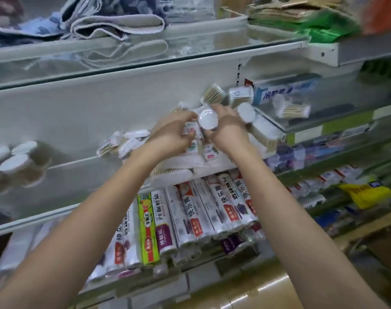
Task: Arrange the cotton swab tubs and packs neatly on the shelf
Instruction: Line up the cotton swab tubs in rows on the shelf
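I'm seeing my right hand (229, 128) gripping a white-lidded swab tub (208, 119) above the glass shelf (62, 166). My left hand (172, 132) is pinching small swab packs (191, 130) just left of that tub; more tubs (13, 161) are standing far left of it

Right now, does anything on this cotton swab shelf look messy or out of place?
Yes. Cotton swab tubs lie tipped on their sides at the right, and small packs sit in a loose heap. Tubs at far left stand upright.
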A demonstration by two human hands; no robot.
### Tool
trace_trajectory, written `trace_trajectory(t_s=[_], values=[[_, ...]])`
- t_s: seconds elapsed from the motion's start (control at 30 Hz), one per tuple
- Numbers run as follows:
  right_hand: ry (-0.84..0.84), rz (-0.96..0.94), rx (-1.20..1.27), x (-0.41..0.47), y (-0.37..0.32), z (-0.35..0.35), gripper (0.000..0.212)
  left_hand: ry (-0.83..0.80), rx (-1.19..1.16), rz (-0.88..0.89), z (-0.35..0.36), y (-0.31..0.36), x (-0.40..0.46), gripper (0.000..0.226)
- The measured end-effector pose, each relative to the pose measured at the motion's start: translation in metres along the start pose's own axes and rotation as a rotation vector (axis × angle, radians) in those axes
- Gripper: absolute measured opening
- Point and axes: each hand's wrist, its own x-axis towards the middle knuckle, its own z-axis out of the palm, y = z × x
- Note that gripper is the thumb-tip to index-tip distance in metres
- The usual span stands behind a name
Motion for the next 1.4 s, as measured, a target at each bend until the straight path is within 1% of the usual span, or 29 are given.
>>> trace_trajectory(t_s=[0.07,0.13,0.23,0.4,0.47,0.6,0.73,0.8,0.9,0.97,1.07,1.23,1.3,1.37,1.4], values=[[-0.009,0.005,0.063,0.003,0.001,-0.002,0.068,0.016,-0.014,-0.036,0.002,0.0,0.001,0.041],[0.043,-0.018,0.152,0.005,0.0,-0.006,0.069,0.037,-0.068,-0.087,0.003,-0.001,0.0,0.048],[0.061,-0.128,0.251,0.003,-0.007,-0.01,0.07,0.091,-0.181,-0.139,0.001,-0.001,-0.005,0.06],[0.069,-0.326,0.273,-0.005,-0.042,-0.006,0.073,0.26,-0.278,-0.152,-0.011,-0.012,-0.027,0.074],[0.031,-0.356,0.329,-0.007,-0.061,0.002,0.071,0.31,-0.272,-0.166,-0.018,-0.023,-0.04,0.079],[-0.047,-0.393,0.428,-0.014,-0.099,0.029,0.067,0.379,-0.346,-0.231,-0.031,-0.047,-0.067,0.086],[-0.154,-0.384,0.547,-0.023,-0.139,0.064,0.069,0.44,-0.371,-0.298,-0.045,-0.085,-0.102,0.081],[-0.22,-0.393,0.583,-0.029,-0.157,0.083,0.069,0.446,-0.334,-0.296,-0.055,-0.105,-0.122,0.083],[-0.33,-0.363,0.579,-0.037,-0.183,0.11,0.053,0.371,-0.217,-0.267,-0.071,-0.132,-0.153,0.093],[-0.348,-0.377,0.568,-0.043,-0.198,0.126,0.043,0.346,-0.126,-0.283,-0.079,-0.15,-0.172,0.094],[-0.358,-0.403,0.52,-0.053,-0.217,0.147,0.038,0.35,-0.021,-0.312,-0.087,-0.176,-0.195,0.091],[-0.424,-0.384,0.473,-0.063,-0.239,0.168,0.039,0.356,0.004,-0.309,-0.091,-0.205,-0.219,0.09],[-0.47,-0.343,0.49,-0.065,-0.243,0.174,0.047,0.37,0.003,-0.289,-0.093,-0.214,-0.226,0.09],[-0.519,-0.303,0.568,-0.068,-0.243,0.18,0.055,0.392,-0.004,-0.279,-0.096,-0.223,-0.232,0.09],[-0.543,-0.292,0.59,-0.069,-0.243,0.183,0.057,0.408,-0.022,-0.27,-0.098,-0.226,-0.235,0.089]])
